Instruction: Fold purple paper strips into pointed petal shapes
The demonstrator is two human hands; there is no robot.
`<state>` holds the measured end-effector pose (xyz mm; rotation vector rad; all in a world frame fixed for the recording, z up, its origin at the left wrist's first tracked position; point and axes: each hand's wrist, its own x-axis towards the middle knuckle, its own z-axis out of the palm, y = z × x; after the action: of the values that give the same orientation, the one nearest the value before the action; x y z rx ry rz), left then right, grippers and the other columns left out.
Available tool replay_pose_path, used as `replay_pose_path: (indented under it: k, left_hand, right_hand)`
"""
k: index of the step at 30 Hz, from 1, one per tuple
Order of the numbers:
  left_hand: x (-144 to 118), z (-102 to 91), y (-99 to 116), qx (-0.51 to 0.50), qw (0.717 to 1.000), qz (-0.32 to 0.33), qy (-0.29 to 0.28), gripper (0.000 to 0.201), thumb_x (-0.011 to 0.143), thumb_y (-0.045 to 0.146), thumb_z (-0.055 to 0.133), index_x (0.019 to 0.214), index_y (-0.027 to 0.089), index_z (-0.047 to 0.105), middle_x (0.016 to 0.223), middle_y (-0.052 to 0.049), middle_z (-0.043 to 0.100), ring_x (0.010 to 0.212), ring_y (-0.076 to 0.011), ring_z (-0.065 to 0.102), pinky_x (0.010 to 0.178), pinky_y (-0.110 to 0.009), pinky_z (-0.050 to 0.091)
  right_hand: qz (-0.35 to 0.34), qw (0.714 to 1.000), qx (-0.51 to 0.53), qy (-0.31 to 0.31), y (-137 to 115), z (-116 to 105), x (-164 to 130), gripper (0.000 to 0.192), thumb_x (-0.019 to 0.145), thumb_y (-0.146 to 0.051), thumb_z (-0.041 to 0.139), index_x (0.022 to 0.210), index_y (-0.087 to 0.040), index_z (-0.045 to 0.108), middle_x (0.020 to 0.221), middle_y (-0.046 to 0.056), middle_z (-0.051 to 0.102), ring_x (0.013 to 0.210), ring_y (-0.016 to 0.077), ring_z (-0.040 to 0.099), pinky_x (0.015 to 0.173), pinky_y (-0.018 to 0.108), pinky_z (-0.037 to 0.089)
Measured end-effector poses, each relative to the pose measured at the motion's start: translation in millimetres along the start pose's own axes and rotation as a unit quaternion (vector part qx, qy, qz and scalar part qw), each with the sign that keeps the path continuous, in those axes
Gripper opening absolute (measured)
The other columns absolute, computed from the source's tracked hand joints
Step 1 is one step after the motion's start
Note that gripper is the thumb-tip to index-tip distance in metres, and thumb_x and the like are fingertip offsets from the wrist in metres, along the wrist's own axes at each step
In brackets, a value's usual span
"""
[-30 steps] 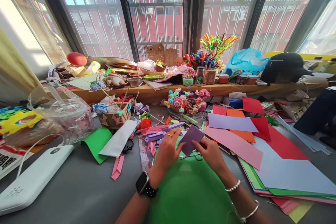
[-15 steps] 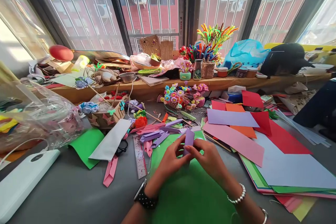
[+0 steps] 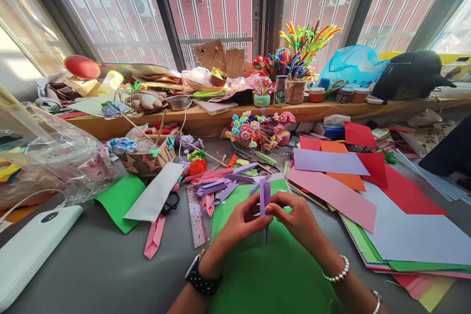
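Note:
A folded strip of purple paper [image 3: 265, 196] stands upright between my two hands, seen nearly edge-on. My left hand [image 3: 245, 221] pinches it from the left side, thumb near its lower part. From the right, my right hand [image 3: 290, 211] grips the same strip between thumb and fingers. Beneath both hands lies a green mat or sheet [image 3: 272, 274]. Just beyond them is a pile of folded purple paper pieces [image 3: 217, 189], with folded pink pieces [image 3: 208, 203] beside it. A patterned ruler [image 3: 196, 218] lies to the left of my left hand.
Coloured paper sheets [image 3: 412, 230] are stacked at right. On the left are a white power bank [image 3: 37, 250], a green sheet [image 3: 121, 201], a white paper strip [image 3: 154, 194] and black scissors handles [image 3: 171, 202]. A craft-laden wooden ledge [image 3: 206, 120] runs along the window.
The purple paper strip has turned in my fingers from showing its flat face to nearly edge-on. Both hands stay close together around it. The view has shifted slightly.

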<state>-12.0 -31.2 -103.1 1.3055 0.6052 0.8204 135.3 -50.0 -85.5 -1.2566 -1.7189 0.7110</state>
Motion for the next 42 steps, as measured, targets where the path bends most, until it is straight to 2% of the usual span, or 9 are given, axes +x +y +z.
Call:
replay_pose_path:
  k: [4, 10, 14, 19, 23, 26, 30, 34, 42]
  left_hand:
    - [-3.1, 0.2, 2.2, -0.027, 0.999, -0.003, 0.02, 0.039, 0.069, 0.025, 0.06, 0.107, 0.021, 0.056, 0.105, -0.002, 0.06, 0.1, -0.0229, 0.051, 0.082, -0.03, 0.042]
    - [-5.8, -8.0, 1.7, -0.095, 0.984, -0.031, 0.146, 0.034, 0.065, 0.028, 0.055, 0.097, 0.018, 0.061, 0.074, -0.001, 0.063, 0.065, -0.0151, 0.055, 0.054, -0.022, 0.042]
    - [-3.4, -8.9, 5.1, 0.007, 0.973, -0.01, 0.23, 0.031, 0.066, 0.03, 0.06, 0.094, 0.016, 0.062, 0.08, -0.003, 0.064, 0.071, -0.0162, 0.056, 0.059, -0.023, 0.043]
    - [-3.1, 3.9, 12.2, 0.156, 0.96, 0.057, 0.227, 0.021, 0.072, 0.031, 0.056, 0.084, 0.015, 0.063, 0.085, -0.005, 0.064, 0.081, -0.0187, 0.057, 0.071, -0.027, 0.045]
    - [-5.5, 13.5, 21.2, 0.248, 0.929, 0.1, 0.256, 0.018, 0.073, 0.029, 0.056, 0.084, 0.016, 0.063, 0.084, -0.005, 0.066, 0.078, -0.0177, 0.059, 0.071, -0.027, 0.047]
    - [-8.0, 17.8, 28.4, 0.326, 0.89, 0.138, 0.289, 0.015, 0.075, 0.025, 0.055, 0.084, 0.017, 0.064, 0.079, -0.003, 0.067, 0.072, -0.0157, 0.061, 0.067, -0.026, 0.048]
    - [-12.1, 24.2, 33.7, 0.417, 0.821, 0.251, 0.297, 0.009, 0.074, 0.016, 0.056, 0.079, 0.018, 0.063, 0.073, 0.0, 0.067, 0.066, -0.0114, 0.061, 0.063, -0.021, 0.048]
    - [-15.1, 32.2, 32.5, 0.444, 0.772, 0.355, 0.285, 0.015, 0.072, 0.007, 0.057, 0.081, 0.018, 0.061, 0.076, 0.0, 0.067, 0.071, -0.0103, 0.062, 0.066, -0.019, 0.05]
    - [-16.2, 36.5, 28.6, 0.465, 0.741, 0.396, 0.278, 0.02, 0.07, 0.003, 0.057, 0.083, 0.019, 0.058, 0.077, -0.002, 0.067, 0.072, -0.0121, 0.063, 0.066, -0.022, 0.053]
  right_hand:
    - [0.011, 1.0, -0.017, 0.019, 0.4, -0.7, -0.5, 0.027, 0.077, -0.038, 0.05, 0.064, -0.016, 0.06, 0.059, 0.001, 0.059, 0.054, 0.0122, 0.05, 0.051, 0.022, 0.038]
    - [-0.043, 0.991, -0.11, 0.057, 0.7, -4.2, 0.4, 0.027, 0.08, -0.027, 0.045, 0.056, -0.017, 0.049, 0.054, -0.002, 0.049, 0.051, 0.011, 0.044, 0.049, 0.022, 0.035]
    - [-0.082, 0.987, -0.136, 0.033, -2.4, -6.4, -1.4, 0.025, 0.079, -0.023, 0.048, 0.055, -0.017, 0.048, 0.056, -0.001, 0.049, 0.054, 0.0116, 0.046, 0.052, 0.023, 0.036]
    - [-0.078, 0.991, -0.077, 0.072, -9.1, -6.4, -4.5, 0.01, 0.078, -0.021, 0.05, 0.079, -0.016, 0.059, 0.074, 0.003, 0.06, 0.069, 0.0148, 0.054, 0.062, 0.025, 0.043]
    - [-0.083, 0.99, -0.063, 0.099, -13.0, -7.5, -6.3, 0.014, 0.08, -0.02, 0.048, 0.076, -0.017, 0.061, 0.07, 0.003, 0.062, 0.064, 0.0145, 0.056, 0.058, 0.024, 0.045]
    - [-0.123, 0.981, -0.081, 0.125, -15.9, -10.2, -8.5, 0.011, 0.077, -0.018, 0.051, 0.075, -0.017, 0.061, 0.069, 0.003, 0.062, 0.064, 0.0147, 0.056, 0.058, 0.025, 0.045]
    - [-0.167, 0.968, -0.084, 0.167, -21.1, -11.4, -11.5, 0.01, 0.076, -0.015, 0.052, 0.078, -0.017, 0.061, 0.072, 0.004, 0.063, 0.067, 0.0151, 0.058, 0.061, 0.026, 0.047]
    - [-0.199, 0.959, -0.083, 0.185, -25.9, -9.1, -14.1, 0.016, 0.075, -0.012, 0.052, 0.086, -0.018, 0.062, 0.076, 0.005, 0.064, 0.071, 0.0157, 0.059, 0.064, 0.027, 0.049]
    - [-0.216, 0.949, -0.098, 0.206, -29.4, -7.7, -17.6, 0.016, 0.076, -0.011, 0.05, 0.083, -0.019, 0.063, 0.074, 0.005, 0.065, 0.07, 0.0159, 0.06, 0.064, 0.029, 0.049]
